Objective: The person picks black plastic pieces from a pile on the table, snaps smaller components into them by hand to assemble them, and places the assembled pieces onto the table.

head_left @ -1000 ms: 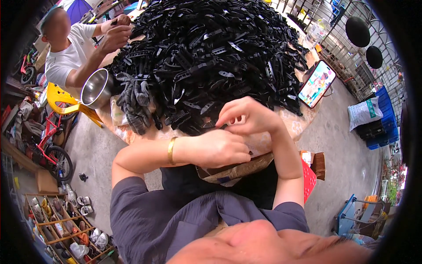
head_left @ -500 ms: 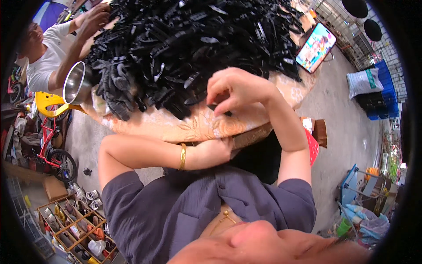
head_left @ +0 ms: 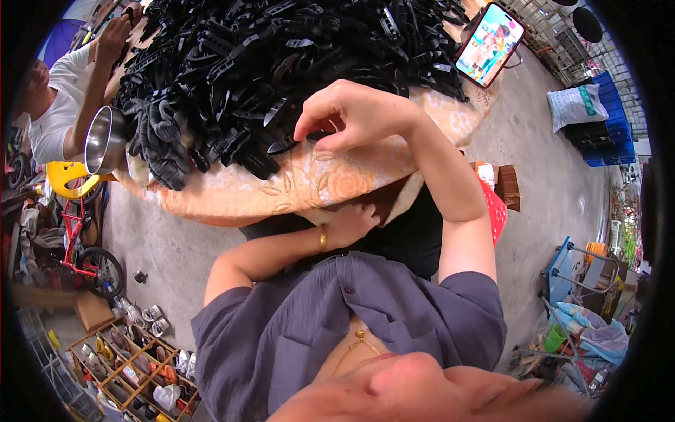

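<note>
My right hand (head_left: pixel 362 119) is over the near part of the cloth-covered table (head_left: pixel 344 184), thumb and fingers pinched around a slim black plastic piece (head_left: pixel 283 146) whose end shows past the fingertips. Beyond it rises a large heap of black plastic parts (head_left: pixel 281 63), long and clip-like. My left hand (head_left: pixel 351 224), with a gold bracelet at the wrist, is below the table's near edge beside a brown surface (head_left: pixel 388 200). Its fingers are curled, and what they hold, if anything, is hidden. Dark grey gloves (head_left: pixel 158 133) lie at the heap's left side.
A metal bowl (head_left: pixel 105 141) tilts at the table's left edge, near a yellow stool (head_left: pixel 67 179). Another person (head_left: pixel 60 119) works at the far left. A lit phone (head_left: pixel 490 43) stands at the right. Boxes (head_left: pixel 508 188) are on the floor; a shoe rack (head_left: pixel 133 366) stands lower left.
My right hand has shifted left, and the black piece now shows past its fingertips. My left forearm has drawn down and right, with the hand still under the table edge. The view has shifted slightly.
</note>
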The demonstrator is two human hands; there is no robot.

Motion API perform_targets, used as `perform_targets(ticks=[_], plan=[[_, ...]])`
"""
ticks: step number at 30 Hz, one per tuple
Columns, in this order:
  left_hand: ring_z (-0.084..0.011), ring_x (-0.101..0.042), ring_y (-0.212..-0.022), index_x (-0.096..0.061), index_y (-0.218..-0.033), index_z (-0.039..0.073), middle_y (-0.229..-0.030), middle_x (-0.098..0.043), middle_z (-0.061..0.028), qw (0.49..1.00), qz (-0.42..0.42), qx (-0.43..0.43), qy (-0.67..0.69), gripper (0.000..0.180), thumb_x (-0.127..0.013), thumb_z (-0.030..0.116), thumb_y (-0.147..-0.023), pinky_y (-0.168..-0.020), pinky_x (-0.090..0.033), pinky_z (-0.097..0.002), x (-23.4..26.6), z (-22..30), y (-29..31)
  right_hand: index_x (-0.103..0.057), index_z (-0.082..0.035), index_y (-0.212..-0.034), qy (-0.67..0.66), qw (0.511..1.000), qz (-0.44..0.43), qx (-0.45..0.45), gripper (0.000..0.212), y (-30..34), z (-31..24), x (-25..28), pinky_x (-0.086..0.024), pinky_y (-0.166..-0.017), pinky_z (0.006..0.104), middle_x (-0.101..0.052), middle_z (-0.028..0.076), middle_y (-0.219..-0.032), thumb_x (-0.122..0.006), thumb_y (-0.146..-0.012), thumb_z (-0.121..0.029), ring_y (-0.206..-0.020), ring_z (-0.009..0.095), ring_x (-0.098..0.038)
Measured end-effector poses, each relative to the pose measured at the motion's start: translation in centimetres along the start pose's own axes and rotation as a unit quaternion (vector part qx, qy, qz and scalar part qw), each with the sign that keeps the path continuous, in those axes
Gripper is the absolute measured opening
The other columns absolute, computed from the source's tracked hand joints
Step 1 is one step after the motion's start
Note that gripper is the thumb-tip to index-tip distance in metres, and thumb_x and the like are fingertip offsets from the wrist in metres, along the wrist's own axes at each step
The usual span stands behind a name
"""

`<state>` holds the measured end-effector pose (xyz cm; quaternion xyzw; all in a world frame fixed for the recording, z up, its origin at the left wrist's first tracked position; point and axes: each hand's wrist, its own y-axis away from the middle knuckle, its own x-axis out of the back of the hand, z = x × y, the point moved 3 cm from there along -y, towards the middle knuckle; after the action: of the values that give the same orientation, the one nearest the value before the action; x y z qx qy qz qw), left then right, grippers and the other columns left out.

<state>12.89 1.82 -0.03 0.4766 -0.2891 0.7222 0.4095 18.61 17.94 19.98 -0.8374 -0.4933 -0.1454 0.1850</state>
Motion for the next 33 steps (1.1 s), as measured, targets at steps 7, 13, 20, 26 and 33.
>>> perform_targets(ticks=[7, 13, 20, 26, 33], plan=[[-0.0225, -0.056, -0.062, -0.058, -0.085, 0.006, -0.087, -0.049, -0.0086, 0.996, 0.011, -0.046, -0.081, 0.019, -0.054, 0.021, -0.076, -0.041, -0.047, -0.0335, 0.2, 2.8, 3.3, -0.065, 0.0, -0.098, -0.002, 1.0, 0.008, 0.01, 0.027, -0.4, -0.3, 0.1, -0.046, -0.058, 0.0233, -0.061, 0.005, -0.077, -0.067, -0.072, -0.003, -0.065, 0.01, -0.056], [-0.0425, -0.052, -0.098, -0.043, -0.113, -0.007, -0.106, -0.051, -0.0237, 0.966, -0.141, -0.003, 0.216, 0.061, -0.067, 0.037, -0.078, -0.09, -0.043, -0.0435, 1.9, 2.0, -0.7, -0.065, 0.0, -0.099, 0.0, 1.0, 0.013, 0.0, 0.027, -0.6, -0.2, 0.1, -0.046, -0.059, 0.0233, -0.061, 0.004, -0.079, -0.067, -0.073, -0.002, -0.067, 0.01, -0.056], [-0.0372, -0.052, -0.105, -0.042, -0.119, -0.009, -0.109, -0.052, -0.0268, 0.862, 0.053, 0.173, 0.474, 0.06, -0.062, 0.035, -0.084, -0.092, -0.041, -0.04, -2.1, 0.6, -6.4, -0.065, -0.001, -0.1, -0.018, 0.999, 0.029, -0.008, 0.027, -0.3, 0.3, 0.2, -0.047, -0.062, 0.0238, -0.061, 0.004, -0.08, -0.067, -0.073, -0.002, -0.07, 0.01, -0.056], [-0.0325, -0.056, -0.089, -0.048, -0.123, 0.002, -0.108, -0.052, -0.0197, 0.869, 0.049, 0.203, 0.448, 0.041, -0.05, 0.026, -0.09, -0.083, -0.045, -0.0354, -6.4, 1.7, -11.3, -0.065, -0.001, -0.101, -0.029, 0.998, 0.045, -0.019, 0.028, 0.0, 1.2, 0.4, -0.048, -0.063, 0.0236, -0.062, 0.003, -0.082, -0.068, -0.074, -0.003, -0.072, 0.009, -0.056], [-0.039, -0.048, -0.108, -0.041, -0.127, 0.003, -0.123, -0.044, -0.0234, 0.989, 0.101, 0.032, 0.1, 0.045, -0.052, 0.009, -0.084, -0.088, -0.043, -0.0448, -6.0, 4.3, -9.5, -0.065, -0.001, -0.102, -0.031, 0.998, 0.03, -0.036, 0.027, -0.5, 0.5, 0.5, -0.047, -0.064, 0.0229, -0.061, 0.002, -0.081, -0.068, -0.075, -0.003, -0.072, 0.008, -0.055]])
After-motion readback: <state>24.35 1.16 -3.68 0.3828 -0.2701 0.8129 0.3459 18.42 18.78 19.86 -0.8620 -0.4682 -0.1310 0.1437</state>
